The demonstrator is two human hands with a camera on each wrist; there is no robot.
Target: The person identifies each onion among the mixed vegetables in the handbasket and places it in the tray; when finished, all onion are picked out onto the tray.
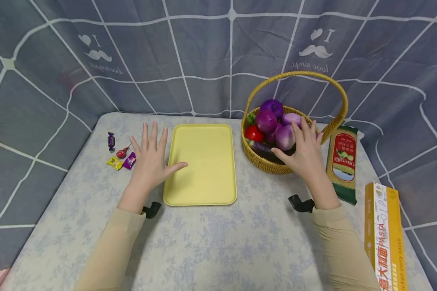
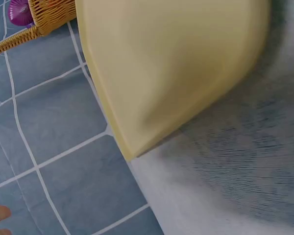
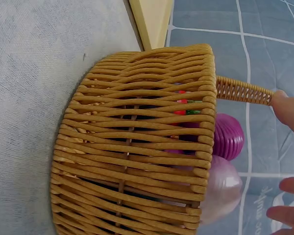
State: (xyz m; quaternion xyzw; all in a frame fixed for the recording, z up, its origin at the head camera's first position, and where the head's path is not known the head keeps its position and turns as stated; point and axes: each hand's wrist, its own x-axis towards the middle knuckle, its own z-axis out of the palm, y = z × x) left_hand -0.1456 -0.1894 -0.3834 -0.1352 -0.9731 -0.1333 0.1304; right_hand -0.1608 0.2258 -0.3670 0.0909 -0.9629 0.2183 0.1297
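Observation:
My left hand (image 1: 149,161) is spread flat in the air, its thumb reaching over the left edge of a yellow tray (image 1: 204,165). Several wrapped candies lie just left of it: a dark purple one (image 1: 111,142), a red lollipop (image 1: 122,152), a yellow one (image 1: 115,163) and a purple one (image 1: 129,161). My right hand (image 1: 306,155), fingers extended and apart, overlaps the front right of a wicker basket (image 1: 266,165) in the head view. Purple onions (image 1: 266,121), a red tomato (image 1: 254,133) and an eggplant (image 1: 262,148) fill the basket. Nothing is held in either hand.
Right of the basket lies a green and gold Olivoilà packet (image 1: 342,161). A yellow pasta box (image 1: 386,238) sits nearer along the table's right side. The basket's tall handle (image 1: 298,74) arches above it. A grey checked curtain (image 1: 211,52) surrounds the patterned tabletop (image 1: 218,250).

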